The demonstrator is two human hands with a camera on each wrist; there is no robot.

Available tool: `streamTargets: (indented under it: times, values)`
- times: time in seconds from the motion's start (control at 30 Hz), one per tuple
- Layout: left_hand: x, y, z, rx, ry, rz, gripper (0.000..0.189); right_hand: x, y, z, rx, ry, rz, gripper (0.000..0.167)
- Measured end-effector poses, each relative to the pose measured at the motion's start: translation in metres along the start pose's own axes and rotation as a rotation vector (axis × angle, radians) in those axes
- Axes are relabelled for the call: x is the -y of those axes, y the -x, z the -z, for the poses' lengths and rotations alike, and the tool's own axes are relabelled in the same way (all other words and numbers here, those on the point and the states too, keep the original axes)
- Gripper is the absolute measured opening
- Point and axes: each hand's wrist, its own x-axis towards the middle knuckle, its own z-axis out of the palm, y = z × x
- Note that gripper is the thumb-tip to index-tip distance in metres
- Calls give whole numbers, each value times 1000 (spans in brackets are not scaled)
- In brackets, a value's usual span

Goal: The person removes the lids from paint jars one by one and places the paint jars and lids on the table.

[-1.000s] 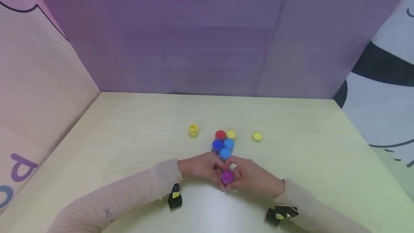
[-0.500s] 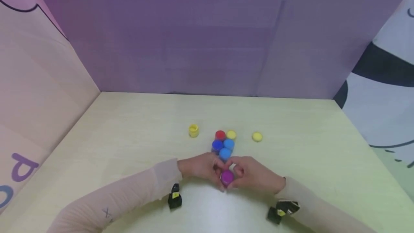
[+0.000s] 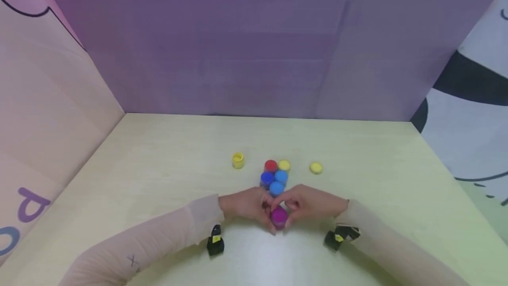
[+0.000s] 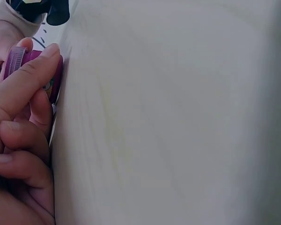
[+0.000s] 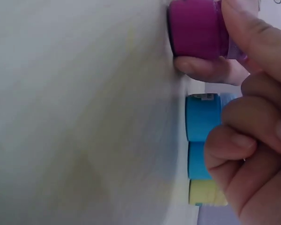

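Purple jar (image 3: 279,217) upright, base down at or v. near the pale tabletop (image 3: 170,144), btwn the two hands, nearest thing to the person of all the jars; L hand (image 3: 247,204) on the jar's left, fingers curled in close, thumb & finger gripping its side, remaining fingers bent in toward the palm per L wrist view; R hand (image 3: 311,202) on the jar's right, thumb & index bowed into a narrow ring, pinching round the top near the clear ridged band, other fingers folded, per R wrist view; a fingertip on the jar's far side shows there too, can't tell whose.

Just beyond the purple jar, a tight cluster: nearer lt-blue jar (image 3: 276,189), then farther lt-blue jar (image 3: 281,177), w/ dk-blue jar (image 3: 267,179) a bit left; red jar (image 3: 270,166) & yellow-topped jar (image 3: 283,165) at the cluster's far end; yellow pot (image 3: 238,160), top uncovered, beyond the purple jar & well to its left; flat yellow disc (image 3: 316,167) beyond & to its right.

Black wrist unit (image 3: 215,244) left of the purple jar, on the L cuff, another (image 3: 335,238) right of it, on the R cuff; purple backdrop (image 3: 238,47) well beyond it.
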Motion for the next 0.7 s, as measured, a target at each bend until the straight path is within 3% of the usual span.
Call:
streamTargets:
  times: [0.17, 0.43, 0.7]
  values:
    - [2, -1, -1, 4, -3, -16, 17, 6, 3, -11, -74, 11, -62, 39]
    - [1, -1, 1, 16, -9, -54, 30, 27, 14, -41, -353, 95, -287, 39]
    - [5, -2, 2, 13, -16, -19, 32, 39, 9, -46, -421, 203, -411, 43]
